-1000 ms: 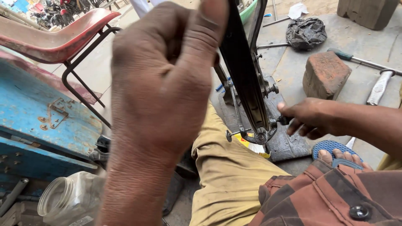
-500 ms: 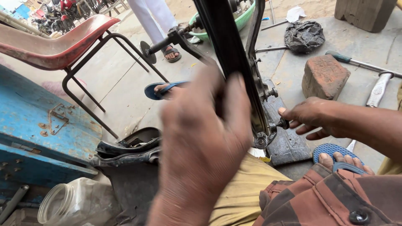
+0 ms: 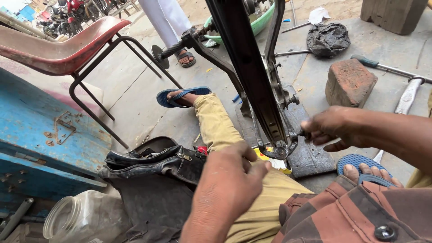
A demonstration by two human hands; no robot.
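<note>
Head view — I see my right hand (image 3: 333, 130) with its fingers closed on a small tool at the bottom end of the black frame (image 3: 252, 76). The frame leans up from a dark board (image 3: 306, 155) on the floor. My left hand (image 3: 227, 182) hangs over my knee — fingers loose, holding nothing. A black bag (image 3: 157, 159) lies just beside my leg, a brick (image 3: 350, 82) sits farther off.

I am getting one view only, from the camera sitting on the head and tilting steeply down and forward. It is hanging close over the left hand (image 3: 229, 180) and right hand (image 3: 330, 130), with the concrete floor (image 3: 135, 90) stretching away beyond them.
</note>
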